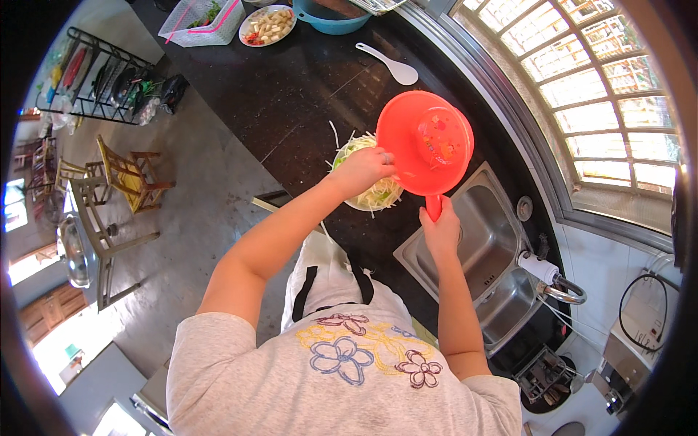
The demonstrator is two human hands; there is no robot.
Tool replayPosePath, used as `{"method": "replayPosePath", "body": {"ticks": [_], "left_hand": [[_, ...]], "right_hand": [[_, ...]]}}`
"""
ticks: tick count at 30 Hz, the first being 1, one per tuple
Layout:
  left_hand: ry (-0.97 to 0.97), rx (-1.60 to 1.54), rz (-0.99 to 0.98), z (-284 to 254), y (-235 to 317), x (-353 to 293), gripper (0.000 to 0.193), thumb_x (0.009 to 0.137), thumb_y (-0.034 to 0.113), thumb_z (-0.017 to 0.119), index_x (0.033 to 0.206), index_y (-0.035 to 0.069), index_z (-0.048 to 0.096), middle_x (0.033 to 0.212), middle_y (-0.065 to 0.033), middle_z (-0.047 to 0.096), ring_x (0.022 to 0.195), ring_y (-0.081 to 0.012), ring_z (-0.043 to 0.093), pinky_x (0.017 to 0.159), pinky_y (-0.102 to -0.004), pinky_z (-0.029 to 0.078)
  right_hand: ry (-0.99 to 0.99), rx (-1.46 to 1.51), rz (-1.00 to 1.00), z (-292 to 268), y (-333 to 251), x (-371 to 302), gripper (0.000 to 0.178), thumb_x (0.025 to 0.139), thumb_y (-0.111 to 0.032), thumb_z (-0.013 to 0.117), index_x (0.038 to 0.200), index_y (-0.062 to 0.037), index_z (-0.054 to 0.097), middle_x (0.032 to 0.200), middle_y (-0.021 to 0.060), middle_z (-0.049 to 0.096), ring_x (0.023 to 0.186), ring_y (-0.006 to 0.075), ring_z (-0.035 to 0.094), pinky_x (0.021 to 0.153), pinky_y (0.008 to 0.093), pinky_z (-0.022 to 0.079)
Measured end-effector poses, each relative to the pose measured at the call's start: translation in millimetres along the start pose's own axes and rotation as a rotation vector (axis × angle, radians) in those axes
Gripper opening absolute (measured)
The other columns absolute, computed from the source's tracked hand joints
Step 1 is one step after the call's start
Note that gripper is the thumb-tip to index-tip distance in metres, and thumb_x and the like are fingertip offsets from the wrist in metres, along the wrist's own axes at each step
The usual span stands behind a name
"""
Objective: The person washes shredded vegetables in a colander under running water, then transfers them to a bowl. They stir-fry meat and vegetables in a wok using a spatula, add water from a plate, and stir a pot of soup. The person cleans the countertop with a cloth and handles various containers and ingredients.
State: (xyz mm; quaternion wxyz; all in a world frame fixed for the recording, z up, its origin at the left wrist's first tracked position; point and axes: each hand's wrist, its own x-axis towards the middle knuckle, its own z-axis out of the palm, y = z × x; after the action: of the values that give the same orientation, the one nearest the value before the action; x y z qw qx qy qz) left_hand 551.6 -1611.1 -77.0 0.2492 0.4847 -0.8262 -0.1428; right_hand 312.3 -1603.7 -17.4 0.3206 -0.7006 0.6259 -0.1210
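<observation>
My right hand point(441, 227) is wrapped around the handle of a red plastic dipper point(407, 131) with a small printed picture on it. The dipper hangs over the dark counter, beside and partly above a bowl point(352, 204) heaped with pale shredded vegetables point(382, 195) and some green pieces. My left hand point(366, 171), with a ring on one finger, is over the heap, its fingertips at the dipper's near left edge. Those fingertips are hard to make out, so whether they pinch anything does not show.
A white rice paddle point(392, 65) lies beyond the dipper. Farther back stand a plate of cut pieces point(267, 26), a white basket point(203, 25) and a blue basin point(331, 22). A steel sink point(483, 225) with a faucet point(563, 289) is to the right. Wooden chairs point(131, 178) stand at left.
</observation>
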Motion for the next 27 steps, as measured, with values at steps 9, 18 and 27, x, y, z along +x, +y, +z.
{"method": "replayPosePath", "body": {"ticks": [9,18,27], "left_hand": [[0.097,0.04,-0.151,24,12,-26,0.021,0.077,0.014,0.066,0.098,0.013,0.068,0.099,-0.0052,0.064,0.094,-0.0253,0.061,0.079,-0.0353,0.05],[0.44,0.064,-1.021,8,-76,-51,0.027,0.079,0.027,0.074,0.092,0.004,0.068,0.08,-0.0106,0.064,0.08,-0.029,0.062,0.07,-0.0389,0.051],[0.056,0.178,-1.134,43,-118,-23,0.014,0.064,0.018,0.079,0.07,0.007,0.073,0.079,-0.0141,0.069,0.077,-0.0307,0.068,0.07,-0.0393,0.055]], "right_hand": [[-0.134,0.542,0.249,9,40,19,0.033,0.085,-0.012,0.068,0.112,0.0008,0.053,0.072,0.0081,0.059,0.049,0.0179,0.058,0.045,0.031,0.045],[-0.25,0.9,0.3,18,64,65,0.029,0.087,-0.011,0.067,0.111,-0.001,0.055,0.073,0.0032,0.056,0.051,0.0123,0.055,0.045,0.0259,0.045],[0.007,0.559,0.22,9,69,102,0.03,0.087,-0.024,0.071,0.104,0.0004,0.064,0.078,0.0054,0.061,0.066,0.0137,0.061,0.06,0.0284,0.05]]}}
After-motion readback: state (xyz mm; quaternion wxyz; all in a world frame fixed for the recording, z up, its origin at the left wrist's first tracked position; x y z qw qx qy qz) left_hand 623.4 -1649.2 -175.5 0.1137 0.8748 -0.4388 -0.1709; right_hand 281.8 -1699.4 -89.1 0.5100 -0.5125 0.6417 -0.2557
